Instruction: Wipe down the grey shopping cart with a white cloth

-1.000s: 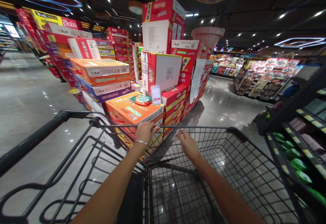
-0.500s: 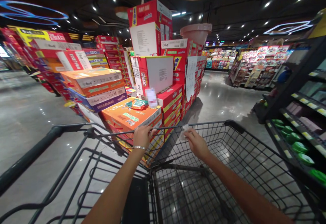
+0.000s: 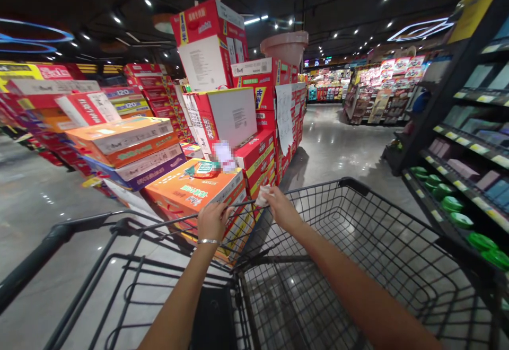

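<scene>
My left hand [image 3: 212,221], with a band on the wrist, is closed over the top wire rim of a black shopping cart [image 3: 342,181]. To its right, my right hand [image 3: 281,209] pinches a crumpled white tissue [image 3: 263,196] beside the same rim. Whether the tissue touches the wire, I cannot tell. Bare wire mesh and floor show through the cart basket below my forearms. Just past the left hand, an orange carton [image 3: 186,188] bears a small orange-and-green packet [image 3: 202,168].
Stacked red cartons [image 3: 260,162] rise ahead, a large pink tub [image 3: 284,45] on top. More orange and purple cartons [image 3: 123,140] stand at left. Dark shelving [image 3: 441,175] with green containers [image 3: 451,204] lines the right. Shiny floor [image 3: 322,143] runs between, towards a distant display [image 3: 382,87].
The surroundings have shifted left in view, and more of the right shelving shows. My right hand, with the tissue, has come closer to my left hand, which stays on the rim.
</scene>
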`<state>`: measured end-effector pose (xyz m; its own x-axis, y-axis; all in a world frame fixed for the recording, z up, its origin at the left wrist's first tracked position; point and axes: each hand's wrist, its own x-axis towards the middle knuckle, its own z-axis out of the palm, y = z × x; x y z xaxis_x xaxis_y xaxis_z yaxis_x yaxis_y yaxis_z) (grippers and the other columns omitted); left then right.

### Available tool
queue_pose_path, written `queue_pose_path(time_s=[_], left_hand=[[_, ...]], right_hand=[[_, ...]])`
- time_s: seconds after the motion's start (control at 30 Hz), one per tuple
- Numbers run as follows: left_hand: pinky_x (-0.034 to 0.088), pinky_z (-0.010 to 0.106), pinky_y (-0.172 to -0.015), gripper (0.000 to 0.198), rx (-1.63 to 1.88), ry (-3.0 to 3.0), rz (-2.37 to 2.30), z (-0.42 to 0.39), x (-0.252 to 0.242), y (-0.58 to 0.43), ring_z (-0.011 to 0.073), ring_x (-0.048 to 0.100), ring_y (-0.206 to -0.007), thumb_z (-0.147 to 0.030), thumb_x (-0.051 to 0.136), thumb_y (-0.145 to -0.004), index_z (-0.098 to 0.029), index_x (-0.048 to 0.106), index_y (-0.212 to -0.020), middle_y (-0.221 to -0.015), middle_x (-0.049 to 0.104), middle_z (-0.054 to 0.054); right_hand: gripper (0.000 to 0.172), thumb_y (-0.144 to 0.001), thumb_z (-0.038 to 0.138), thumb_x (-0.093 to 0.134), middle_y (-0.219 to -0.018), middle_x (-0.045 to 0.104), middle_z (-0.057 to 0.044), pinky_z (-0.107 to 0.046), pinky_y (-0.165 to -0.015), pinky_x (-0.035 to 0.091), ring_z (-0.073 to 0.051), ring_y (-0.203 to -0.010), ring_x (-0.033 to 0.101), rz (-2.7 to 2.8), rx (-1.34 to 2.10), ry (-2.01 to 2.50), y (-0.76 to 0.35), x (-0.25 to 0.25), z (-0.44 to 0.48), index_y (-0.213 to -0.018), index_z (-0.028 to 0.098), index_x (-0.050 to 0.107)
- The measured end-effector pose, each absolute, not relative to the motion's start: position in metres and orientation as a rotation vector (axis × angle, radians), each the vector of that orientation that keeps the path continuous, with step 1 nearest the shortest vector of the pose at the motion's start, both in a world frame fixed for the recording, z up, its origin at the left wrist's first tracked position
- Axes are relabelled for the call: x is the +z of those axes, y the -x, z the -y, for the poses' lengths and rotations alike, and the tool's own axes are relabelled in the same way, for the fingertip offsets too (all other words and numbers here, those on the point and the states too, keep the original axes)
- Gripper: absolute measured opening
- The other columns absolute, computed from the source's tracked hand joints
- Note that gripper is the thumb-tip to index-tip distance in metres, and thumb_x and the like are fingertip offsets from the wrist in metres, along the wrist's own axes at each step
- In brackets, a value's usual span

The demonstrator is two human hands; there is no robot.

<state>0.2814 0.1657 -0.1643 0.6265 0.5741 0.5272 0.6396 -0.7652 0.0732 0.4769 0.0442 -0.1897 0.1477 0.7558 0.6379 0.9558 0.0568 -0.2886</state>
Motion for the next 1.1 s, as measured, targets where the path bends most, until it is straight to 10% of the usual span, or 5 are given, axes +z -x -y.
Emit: queue_pose_path(time_s=[1.1], left_hand=[[0.032,0.031,-0.062,0.039,-0.998,2.676,0.855,-0.164,-0.174,-0.280,0.0184,0.053,-0.065,-0.044,0.039,-0.091,-0.020,0.063,-0.073,-0.063,0.060,0.003]], right_hand=[[0.036,-0.080,0.006,0.038,-0.099,0.049,-0.011,-0.036,-0.083,0.050,-0.020,-0.090,0.055,1.291,-0.181,1.653,-0.453,-0.183,-0.031,-0.106,0.013,0.062]])
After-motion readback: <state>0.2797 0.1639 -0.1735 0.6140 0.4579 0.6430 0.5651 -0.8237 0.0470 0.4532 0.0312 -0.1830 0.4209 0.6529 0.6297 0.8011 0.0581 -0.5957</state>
